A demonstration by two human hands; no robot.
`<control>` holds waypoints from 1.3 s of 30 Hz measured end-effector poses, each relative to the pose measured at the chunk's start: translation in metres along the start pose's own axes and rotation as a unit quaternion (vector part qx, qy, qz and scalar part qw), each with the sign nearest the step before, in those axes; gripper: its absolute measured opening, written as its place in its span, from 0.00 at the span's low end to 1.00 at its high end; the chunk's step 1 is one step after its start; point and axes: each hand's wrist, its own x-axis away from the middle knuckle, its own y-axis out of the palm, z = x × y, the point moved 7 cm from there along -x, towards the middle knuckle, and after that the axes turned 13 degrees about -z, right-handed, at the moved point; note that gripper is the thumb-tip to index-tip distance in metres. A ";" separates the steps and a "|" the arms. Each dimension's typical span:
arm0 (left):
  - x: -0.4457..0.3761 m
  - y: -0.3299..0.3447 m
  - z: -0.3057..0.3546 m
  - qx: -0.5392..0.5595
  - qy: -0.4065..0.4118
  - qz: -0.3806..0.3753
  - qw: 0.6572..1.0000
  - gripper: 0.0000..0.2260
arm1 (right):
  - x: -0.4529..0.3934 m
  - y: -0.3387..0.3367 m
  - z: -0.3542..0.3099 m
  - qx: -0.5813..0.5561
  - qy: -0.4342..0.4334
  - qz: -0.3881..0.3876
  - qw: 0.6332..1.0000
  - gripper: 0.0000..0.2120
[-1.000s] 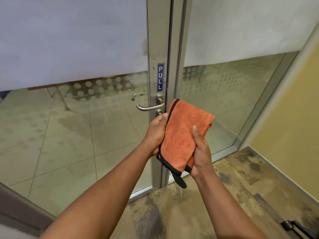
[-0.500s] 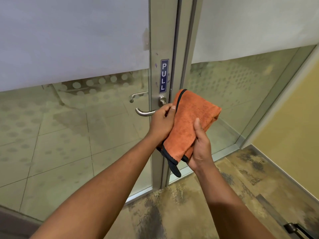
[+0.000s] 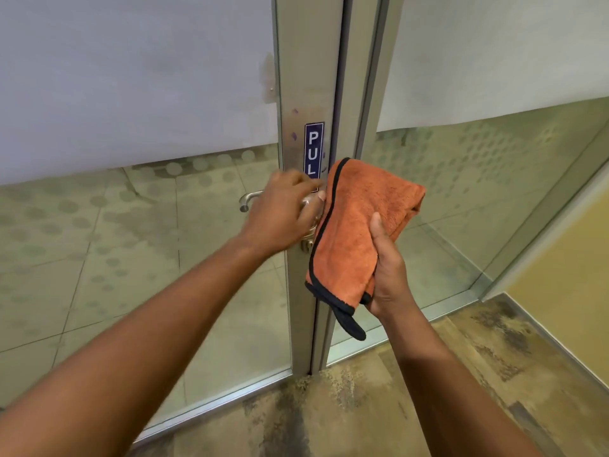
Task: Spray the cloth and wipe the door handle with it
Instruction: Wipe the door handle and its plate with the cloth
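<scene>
An orange cloth (image 3: 356, 232) with black edging hangs folded in my right hand (image 3: 389, 275), just right of the door's metal stile. My left hand (image 3: 280, 216) is off the cloth and closed over the silver lever door handle (image 3: 308, 204), hiding most of it; only a glint of metal shows between the fingers. The cloth's left edge nearly touches my left fingertips. No spray bottle is in view.
The handle sits on a glass door with an aluminium frame (image 3: 303, 77) and a blue PULL sign (image 3: 313, 150). A second lever (image 3: 247, 201) shows through the glass on the far side. A fixed glass panel stands to the right, then a yellow wall (image 3: 566, 258).
My left hand let go of the cloth and moved up and left onto the door handle. The cloth now hangs from my right hand alone. The view has come closer to the door.
</scene>
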 end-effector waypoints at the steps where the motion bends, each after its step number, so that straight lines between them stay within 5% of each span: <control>1: -0.002 -0.013 -0.003 -0.057 0.031 0.010 0.998 0.17 | -0.004 -0.002 -0.002 0.001 0.000 0.009 1.000 0.46; 5: -0.008 -0.058 -0.014 -0.253 0.159 0.053 0.953 0.15 | -0.016 -0.006 -0.005 0.006 0.001 0.050 0.999 0.35; 9: -0.014 -0.093 -0.021 -0.399 0.209 0.055 0.891 0.19 | -0.024 -0.007 -0.022 0.130 -0.063 0.129 0.981 0.22; 18: -0.031 -0.103 -0.042 -0.558 0.193 -0.008 0.807 0.28 | -0.058 0.026 -0.010 0.450 -0.077 0.210 0.865 0.30; 25: -0.032 -0.099 -0.046 -0.563 0.193 -0.011 0.803 0.29 | -0.063 0.057 -0.012 0.526 -0.114 0.224 0.812 0.30; 32: -0.032 -0.100 -0.044 -0.559 0.208 0.010 0.803 0.28 | -0.081 0.100 -0.056 0.665 -0.174 0.185 0.703 0.36; 39: -0.032 -0.101 -0.041 -0.529 0.216 0.001 0.820 0.28 | -0.092 0.110 -0.059 0.710 -0.148 0.161 0.669 0.34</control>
